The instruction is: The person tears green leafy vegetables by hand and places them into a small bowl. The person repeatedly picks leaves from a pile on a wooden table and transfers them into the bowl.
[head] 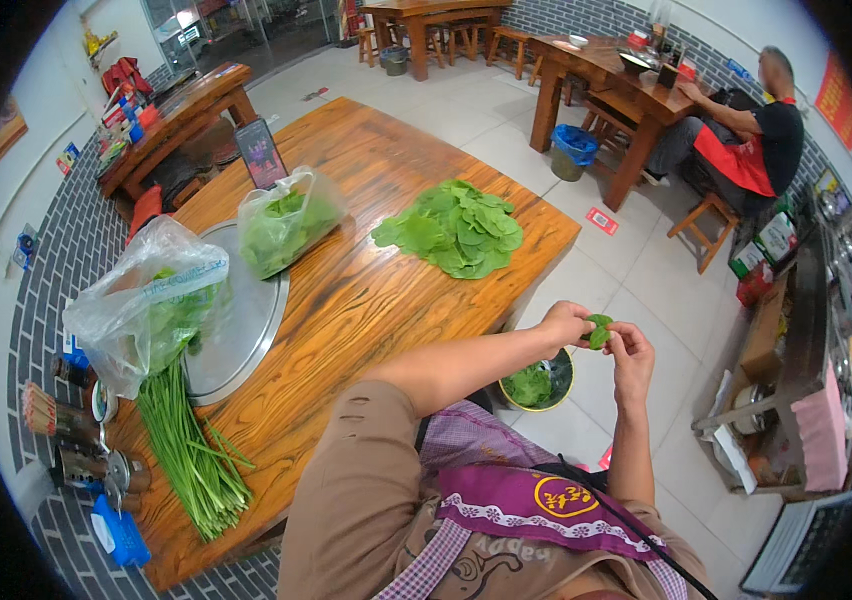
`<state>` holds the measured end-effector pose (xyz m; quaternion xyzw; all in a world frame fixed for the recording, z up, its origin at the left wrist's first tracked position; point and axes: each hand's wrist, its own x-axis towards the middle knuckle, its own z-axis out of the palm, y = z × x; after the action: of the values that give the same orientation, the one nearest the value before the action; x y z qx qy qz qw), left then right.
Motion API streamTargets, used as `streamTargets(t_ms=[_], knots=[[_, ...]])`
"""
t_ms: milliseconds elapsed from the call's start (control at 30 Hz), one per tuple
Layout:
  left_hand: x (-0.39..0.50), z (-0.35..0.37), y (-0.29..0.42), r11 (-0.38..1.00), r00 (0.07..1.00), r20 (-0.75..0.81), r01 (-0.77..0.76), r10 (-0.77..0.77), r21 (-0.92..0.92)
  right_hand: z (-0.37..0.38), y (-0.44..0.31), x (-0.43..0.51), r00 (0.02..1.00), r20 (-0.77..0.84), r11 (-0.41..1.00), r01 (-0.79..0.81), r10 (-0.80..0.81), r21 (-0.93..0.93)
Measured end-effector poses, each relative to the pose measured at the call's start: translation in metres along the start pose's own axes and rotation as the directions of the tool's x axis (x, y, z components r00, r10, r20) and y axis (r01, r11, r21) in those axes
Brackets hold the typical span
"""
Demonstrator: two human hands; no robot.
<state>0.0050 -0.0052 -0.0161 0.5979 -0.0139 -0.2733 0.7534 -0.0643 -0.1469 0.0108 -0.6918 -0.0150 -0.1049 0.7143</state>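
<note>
Green leaves (pixel 598 330) are pinched between the fingers of my left hand (pixel 567 327) and my right hand (pixel 631 354), beyond the table's edge. Below them on the floor stands a bin (pixel 565 379) with green leaves inside. A pile of flat green leaves (pixel 460 229) lies on the wooden table (pixel 351 300). Farther left, a clear plastic bag of leafy greens (pixel 287 221) rests partly on a round metal tray (pixel 235 360). Another plastic bag (pixel 148 307) covers the upper part of a bunch of long green stalks (pixel 190 454).
A phone (pixel 261 154) stands upright at the table's far left edge. Jars, chopsticks (pixel 40 409) and a blue packet (pixel 118 531) line the near left side. A seated person (pixel 760 135) is at another table (pixel 606 75). Shelving (pixel 793 375) stands at the right.
</note>
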Motion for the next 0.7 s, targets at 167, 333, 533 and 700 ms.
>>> streamTargets(t_ms=[167,333,533,700], knots=[[0.002,0.001,0.001,0.998,0.999,0.026,0.045,-0.044,-0.050,0.004,0.008,0.000,0.963,-0.028,0.888,0.235,-0.267,-0.396],[0.001,0.000,0.007,0.988,0.996,0.061,0.076,-0.069,-0.135,0.005,0.009,0.001,0.933,-0.036,0.797,0.285,-0.358,-0.532],[-0.002,0.002,0.007,0.994,0.998,0.063,-0.023,0.029,-0.109,0.006,0.011,0.001,0.909,-0.044,0.750,0.313,-0.414,-0.583],[0.003,0.000,0.002,0.996,0.998,0.043,-0.037,0.041,-0.084,0.005,0.013,0.000,0.910,-0.041,0.738,0.308,-0.413,-0.601]])
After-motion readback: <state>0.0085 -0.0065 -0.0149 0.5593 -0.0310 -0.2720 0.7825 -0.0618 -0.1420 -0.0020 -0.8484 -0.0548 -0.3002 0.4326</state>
